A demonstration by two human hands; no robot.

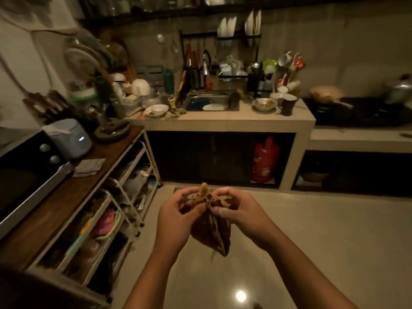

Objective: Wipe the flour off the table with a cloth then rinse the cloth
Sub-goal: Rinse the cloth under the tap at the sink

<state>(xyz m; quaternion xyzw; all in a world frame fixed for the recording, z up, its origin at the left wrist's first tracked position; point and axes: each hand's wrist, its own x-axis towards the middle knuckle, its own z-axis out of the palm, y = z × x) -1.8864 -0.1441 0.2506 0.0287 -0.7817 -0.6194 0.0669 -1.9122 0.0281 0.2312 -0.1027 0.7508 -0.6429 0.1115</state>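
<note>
Dim kitchen, seen from the head of a person standing on a pale tiled floor [312, 253] that shows a bright spot of glare near the bottom edge. Across the far side runs a tiled worktop [223, 122] crowded with crockery, bottles and utensils, and a lower step to its right carries a black hob [367, 114]. Along the left wall stands a wooden-topped rack [73, 197], its wire shelves stuffed with packets and bags. A black oven [24, 181] sits on its near end, with a pale blue rice cooker [69, 139] just beyond. A red gas cylinder [265, 161] stands upright in the open bay under the worktop. A steel sink [194, 101] is set into the middle of the worktop with a white plate lying in it, and a wok [326, 93] rests on the hob. In the foreground, well apart from the sink and above the floor, two bare forearms reach forward and meet. The left hand [174, 221] and the right hand [240, 216] each curl their fingers round the top of a brown-and-mustard cloth [210, 233], gripping it between them. The cloth is bunched where the fingers pinch it, one corner poking up above the hands and the rest hanging in folds. Right of the sink, a bowl [264, 104] sits beside a dark mug [288, 104]
</note>
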